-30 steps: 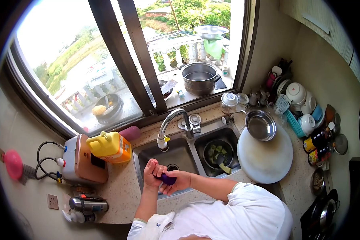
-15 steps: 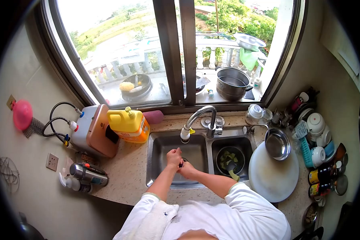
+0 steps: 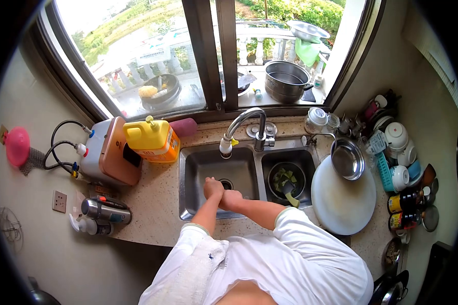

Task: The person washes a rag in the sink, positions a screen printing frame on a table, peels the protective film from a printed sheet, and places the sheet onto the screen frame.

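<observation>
Both hands are together, low over the left basin of the metal sink (image 3: 193,178), close to its drain. My left hand (image 3: 213,188) has its fingers curled, and its back faces up. Against it on the right lies my right hand (image 3: 230,200), also with fingers bent. Whatever they hold between them is hidden by the hands. The curved faucet (image 3: 242,118) rises behind them, its spout above the basin. In the right basin sits a dark pot (image 3: 301,179) with green vegetable pieces (image 3: 285,178) and a pale green piece (image 3: 291,199) leaning over its edge.
Left of the sink stand a yellow jug (image 3: 152,141), a pinkish box (image 3: 112,152) with hoses and a steel flask (image 3: 106,210). To the right are a round white board (image 3: 343,203), a metal pan (image 3: 347,159), stacked bowls (image 3: 396,134) and bottles (image 3: 403,221). A window stands behind.
Both hands have moved forward and down into the left basin. The purple item seen in them a second ago is now out of sight. The camera view has shifted.
</observation>
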`<state>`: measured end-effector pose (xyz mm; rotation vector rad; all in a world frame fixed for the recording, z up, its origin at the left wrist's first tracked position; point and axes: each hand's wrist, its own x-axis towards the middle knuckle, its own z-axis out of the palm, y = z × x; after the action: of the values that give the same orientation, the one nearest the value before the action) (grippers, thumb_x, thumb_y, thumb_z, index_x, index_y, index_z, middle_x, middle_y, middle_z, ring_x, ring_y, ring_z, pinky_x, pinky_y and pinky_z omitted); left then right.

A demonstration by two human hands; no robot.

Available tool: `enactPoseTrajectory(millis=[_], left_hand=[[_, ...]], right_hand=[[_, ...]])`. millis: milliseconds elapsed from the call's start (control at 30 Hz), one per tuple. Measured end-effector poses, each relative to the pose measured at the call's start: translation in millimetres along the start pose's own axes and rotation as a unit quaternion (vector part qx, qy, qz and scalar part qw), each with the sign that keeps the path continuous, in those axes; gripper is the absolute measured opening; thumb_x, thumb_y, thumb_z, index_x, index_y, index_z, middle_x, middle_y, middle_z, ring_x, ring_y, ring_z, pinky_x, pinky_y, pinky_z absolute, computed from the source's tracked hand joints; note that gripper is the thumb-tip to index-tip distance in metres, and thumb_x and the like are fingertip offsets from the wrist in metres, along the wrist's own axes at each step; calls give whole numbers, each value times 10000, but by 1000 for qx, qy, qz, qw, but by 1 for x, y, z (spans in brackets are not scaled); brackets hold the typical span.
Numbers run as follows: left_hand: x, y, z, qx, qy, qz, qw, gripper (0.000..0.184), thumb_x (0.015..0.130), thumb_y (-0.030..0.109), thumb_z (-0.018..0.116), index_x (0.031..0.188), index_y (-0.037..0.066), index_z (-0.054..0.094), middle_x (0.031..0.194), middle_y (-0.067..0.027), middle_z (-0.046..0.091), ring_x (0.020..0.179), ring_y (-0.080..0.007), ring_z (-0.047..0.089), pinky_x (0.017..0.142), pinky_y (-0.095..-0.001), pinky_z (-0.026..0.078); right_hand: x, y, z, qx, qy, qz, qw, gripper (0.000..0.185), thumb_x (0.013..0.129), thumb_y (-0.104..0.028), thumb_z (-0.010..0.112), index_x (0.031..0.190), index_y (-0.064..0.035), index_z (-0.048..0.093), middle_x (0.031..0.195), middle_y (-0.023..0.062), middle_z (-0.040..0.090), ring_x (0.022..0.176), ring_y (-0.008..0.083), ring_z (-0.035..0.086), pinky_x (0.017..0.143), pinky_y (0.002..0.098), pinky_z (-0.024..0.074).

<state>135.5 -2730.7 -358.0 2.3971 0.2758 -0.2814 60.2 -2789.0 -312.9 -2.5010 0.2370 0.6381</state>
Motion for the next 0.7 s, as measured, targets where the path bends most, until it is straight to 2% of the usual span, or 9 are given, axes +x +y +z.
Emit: enactPoseTrajectory(millis=[133, 200, 267, 367, 433, 533, 600, 667, 700], left_hand=[[23, -15, -9, -14, -74, 76, 994, 452, 909, 415, 463, 1023, -15, 540, 996, -218, 621, 930, -401, 591, 778, -495, 462], [3, 10, -58, -188, -212, -109, 953, 489, 886, 467, 503, 1030, 1, 530, 1011, -146, 598, 879, -340, 601, 698, -514, 493], [-7, 6, -86, -318, -338, -99, 880, 436, 881, 404, 557, 1066, 11, 515, 1021, -95, 555, 858, -248, 589, 627, -445, 538], [-29, 6, -107, -341, -218, 133, 905, 287, 839, 201, 651, 1008, -9, 550, 915, -81, 581, 768, -156, 599, 572, -254, 546], [-32, 1, -111, -334, -217, 138, 907, 261, 829, 178, 654, 981, -13, 562, 884, -85, 590, 729, -147, 600, 540, -250, 530], [-20, -40, -90, -149, -245, 36, 957, 279, 811, 182, 673, 974, -15, 562, 815, -84, 610, 668, -119, 581, 466, -238, 462], [-32, -56, -91, -194, -164, 89, 963, 312, 795, 204, 703, 971, -13, 566, 816, -73, 615, 669, -116, 579, 481, -232, 465], [-50, -71, -118, -387, -217, -1, 896, 449, 734, 211, 777, 1059, 6, 546, 886, -64, 612, 753, -137, 594, 597, -262, 515], [-62, -79, -130, -468, -227, 3, 854, 465, 733, 196, 776, 1078, 2, 533, 915, -66, 609, 761, -135, 600, 625, -262, 524]], right_hand=[[8, 1, -8, 30, 55, 16, 998, 422, 780, -392, 595, 988, -24, 597, 919, 188, 661, 899, 340, 634, 785, 423, 495], [5, 2, -23, 91, 85, 25, 992, 461, 728, -345, 681, 990, 13, 557, 942, 232, 634, 924, 364, 617, 787, 439, 490], [7, 3, -31, 68, 112, -29, 991, 457, 700, -290, 723, 996, 12, 547, 985, 225, 613, 930, 367, 606, 781, 436, 489], [-12, -2, -40, 82, 232, -173, 954, 415, 722, -233, 703, 1027, 7, 556, 976, 214, 604, 873, 368, 603, 773, 427, 487], [-17, -2, -37, 152, 361, -293, 872, 372, 722, -206, 691, 1013, 3, 589, 955, 223, 614, 839, 354, 611, 760, 433, 483], [25, 21, -12, 269, -199, -29, 942, 324, 723, -185, 676, 965, 24, 625, 899, 222, 632, 836, 336, 618, 757, 401, 477], [23, 17, 11, 190, -23, -192, 963, 290, 733, -180, 699, 943, 14, 648, 877, 146, 636, 832, 276, 603, 788, 349, 458], [5, 1, -4, 277, -72, -218, 933, 285, 718, -150, 685, 922, 45, 642, 764, 132, 643, 739, 160, 613, 675, 315, 482], [-11, -15, -23, 240, -129, -221, 936, 331, 752, -123, 677, 1033, 38, 609, 904, 140, 650, 815, 149, 615, 685, 306, 494]])
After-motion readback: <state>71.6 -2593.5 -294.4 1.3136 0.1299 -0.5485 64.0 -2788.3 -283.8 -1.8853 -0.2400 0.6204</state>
